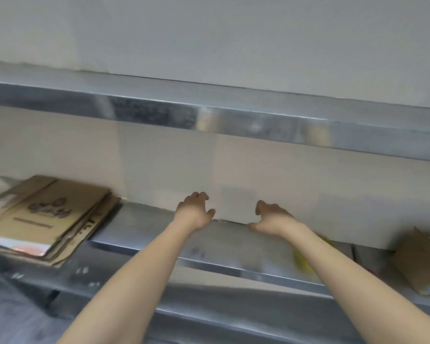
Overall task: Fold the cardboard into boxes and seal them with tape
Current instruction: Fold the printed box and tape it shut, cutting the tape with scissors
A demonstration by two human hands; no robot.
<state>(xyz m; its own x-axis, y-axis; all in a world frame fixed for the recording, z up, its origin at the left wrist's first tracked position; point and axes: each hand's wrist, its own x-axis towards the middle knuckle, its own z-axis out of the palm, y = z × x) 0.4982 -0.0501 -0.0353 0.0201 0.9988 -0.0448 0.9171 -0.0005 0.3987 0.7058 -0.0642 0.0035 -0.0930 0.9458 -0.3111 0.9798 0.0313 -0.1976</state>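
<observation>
Left hand (193, 210) and right hand (271, 217) are held out over the metal shelf (144, 230), fingers loosely curled, nothing gripped, probably spaced ready for a grasp. Flattened cardboard (47, 219) is stacked well left. Reach is capped overhead by the upper shelf (233, 115); sideways room is left toward the stack.

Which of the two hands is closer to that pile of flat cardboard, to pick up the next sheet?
Probably the left hand: it holds nothing, and the pile of flat cardboard lies on the shelf to its left. The right hand, also empty, would have to reach across.
</observation>
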